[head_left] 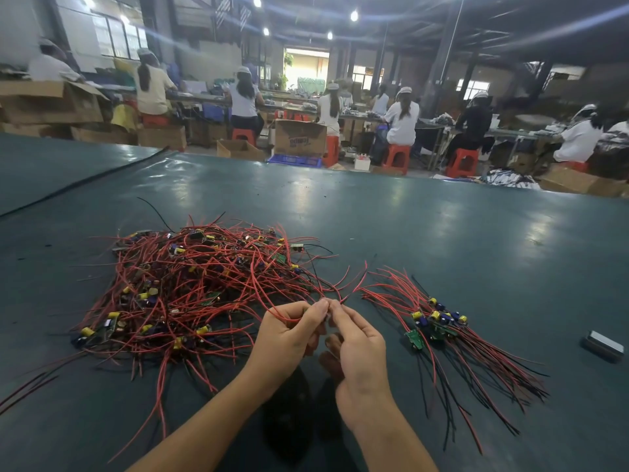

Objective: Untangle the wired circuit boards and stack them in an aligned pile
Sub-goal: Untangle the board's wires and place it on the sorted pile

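red wires everywhere. the tangled heap of wired circuit boards point(190, 287) is seen left of centre on the dark green table mat point(425, 226), with yellow capacitors showing through it. a smaller sorted pile point(439, 323) is laid at lower right, boards bunched together, wires fanned toward upper left and lower right. both hands are held at bottom centre, between heap and pile. the left hand point(289, 335) is curled, a wire pinched between thumb and fingertips. the right hand point(357, 349) is pinched on wire at the same spot, fingertips of both hands almost touching. the pinched red strands point(325, 294) run up into the heap's right edge. whether a board is hidden in the fingers cannot be told. a small metallic box point(602, 345) is lying at the right edge, well apart from the pile. across the upper frame, people are seated on orange stools point(396, 158) among cardboard boxes point(299, 137).
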A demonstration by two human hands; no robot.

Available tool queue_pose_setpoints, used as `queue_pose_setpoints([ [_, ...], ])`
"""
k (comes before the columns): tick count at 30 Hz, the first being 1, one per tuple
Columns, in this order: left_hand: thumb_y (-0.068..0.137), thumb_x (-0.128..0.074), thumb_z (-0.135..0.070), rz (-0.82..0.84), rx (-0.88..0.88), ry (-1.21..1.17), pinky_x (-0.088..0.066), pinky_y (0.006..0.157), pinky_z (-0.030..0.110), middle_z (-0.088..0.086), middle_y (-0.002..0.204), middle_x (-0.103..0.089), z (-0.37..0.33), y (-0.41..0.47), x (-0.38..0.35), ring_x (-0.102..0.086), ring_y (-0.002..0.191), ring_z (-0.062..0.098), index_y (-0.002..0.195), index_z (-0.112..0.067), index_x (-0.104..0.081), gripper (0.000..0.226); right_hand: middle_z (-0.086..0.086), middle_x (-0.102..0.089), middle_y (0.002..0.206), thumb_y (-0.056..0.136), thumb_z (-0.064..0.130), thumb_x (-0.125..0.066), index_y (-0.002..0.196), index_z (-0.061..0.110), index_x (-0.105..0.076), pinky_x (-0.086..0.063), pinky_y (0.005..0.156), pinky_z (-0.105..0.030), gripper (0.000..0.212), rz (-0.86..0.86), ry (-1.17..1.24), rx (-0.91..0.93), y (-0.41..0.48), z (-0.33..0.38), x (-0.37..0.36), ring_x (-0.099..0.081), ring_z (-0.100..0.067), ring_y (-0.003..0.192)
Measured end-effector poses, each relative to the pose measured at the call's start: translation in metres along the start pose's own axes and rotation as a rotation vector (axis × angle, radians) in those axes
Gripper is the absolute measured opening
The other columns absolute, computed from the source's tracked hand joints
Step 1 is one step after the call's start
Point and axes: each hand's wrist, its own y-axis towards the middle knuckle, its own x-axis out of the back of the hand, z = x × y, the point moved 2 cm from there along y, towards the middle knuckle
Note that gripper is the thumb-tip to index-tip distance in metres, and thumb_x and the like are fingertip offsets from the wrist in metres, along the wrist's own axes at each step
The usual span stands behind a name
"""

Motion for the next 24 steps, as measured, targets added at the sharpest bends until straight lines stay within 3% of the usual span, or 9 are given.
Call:
queue_pose_setpoints([
  [2, 0.077, -0.067, -0.052, 0.009, 0.007, 0.005, -0.048, 0.058, 0.032, 0.020, 0.063, -0.057, 0.002, -0.001, 0.000, -0.055, 0.061, 0.026, 0.067, -0.007, -0.067, 0.046, -0.001, -0.076, 0.077, 0.090, 0.018, -0.069, 0.070, 0.026, -0.080, -0.054, 0.054, -0.026, 0.023, -0.015, -0.050, 0.007, 0.000, -0.002, 0.000, -0.070, -0.013, 0.067],
  [4, 0.076, -0.068, -0.053, 0.018, 0.010, 0.031, -0.049, 0.055, 0.027, 0.011, 0.061, -0.061, 0.002, -0.002, -0.001, -0.059, 0.059, 0.019, 0.065, -0.012, -0.067, 0.042, 0.001, -0.076, 0.075, 0.088, 0.021, -0.071, 0.070, 0.028, -0.079, -0.050, 0.050, -0.023, 0.022, -0.022, -0.066, 0.013, 0.000, -0.005, 0.000, -0.068, -0.011, 0.066],
  [7, 0.077, -0.068, -0.048, -0.007, 0.010, 0.029, -0.047, 0.051, 0.018, 0.002, 0.056, -0.062, 0.000, -0.003, -0.003, -0.060, 0.052, 0.010, 0.063, -0.011, -0.068, 0.040, -0.002, -0.076, 0.077, 0.088, 0.020, -0.070, 0.069, 0.027, -0.079, -0.054, 0.061, -0.030, 0.022, -0.029, -0.045, 0.001, 0.000, -0.007, 0.000, -0.070, -0.016, 0.073],
  [14, 0.079, -0.066, -0.039, -0.066, -0.010, -0.012, -0.044, 0.051, 0.013, -0.006, 0.051, -0.059, -0.003, -0.003, -0.006, -0.056, 0.049, 0.003, 0.053, -0.020, -0.067, 0.032, -0.011, -0.076, 0.080, 0.086, 0.009, -0.071, 0.080, 0.009, -0.079, -0.056, 0.054, -0.028, 0.010, -0.061, 0.055, -0.093, 0.004, -0.003, -0.001, -0.070, -0.019, 0.064],
  [18, 0.080, -0.067, -0.037, -0.115, -0.007, 0.007, -0.039, 0.046, 0.016, -0.002, 0.047, -0.052, -0.002, -0.003, -0.006, -0.045, 0.043, 0.008, 0.047, -0.018, -0.059, 0.039, 0.012, -0.061, 0.053, 0.082, 0.017, -0.076, 0.085, 0.014, -0.077, -0.040, 0.042, -0.020, 0.003, -0.166, 0.045, -0.102, 0.013, 0.005, 0.010, -0.050, -0.009, 0.052],
  [21, 0.087, -0.067, -0.024, -0.129, -0.011, 0.004, -0.036, 0.044, 0.016, 0.000, 0.047, -0.050, -0.002, -0.004, -0.006, -0.042, 0.042, 0.008, 0.045, -0.019, -0.054, 0.045, 0.013, -0.046, 0.046, 0.085, 0.013, -0.074, 0.088, 0.014, -0.072, -0.030, 0.033, -0.016, 0.004, -0.194, 0.148, -0.093, 0.023, 0.012, 0.020, -0.034, -0.003, 0.040],
  [24, 0.088, -0.066, -0.023, -0.121, -0.017, 0.033, -0.036, 0.043, 0.016, -0.001, 0.046, -0.050, -0.005, -0.004, -0.007, -0.042, 0.041, 0.008, 0.043, -0.020, -0.054, 0.047, 0.011, -0.045, 0.050, 0.085, 0.012, -0.073, 0.087, 0.015, -0.069, -0.028, 0.031, -0.015, 0.005, -0.201, 0.161, -0.054, 0.028, 0.016, 0.025, -0.037, -0.001, 0.040],
])
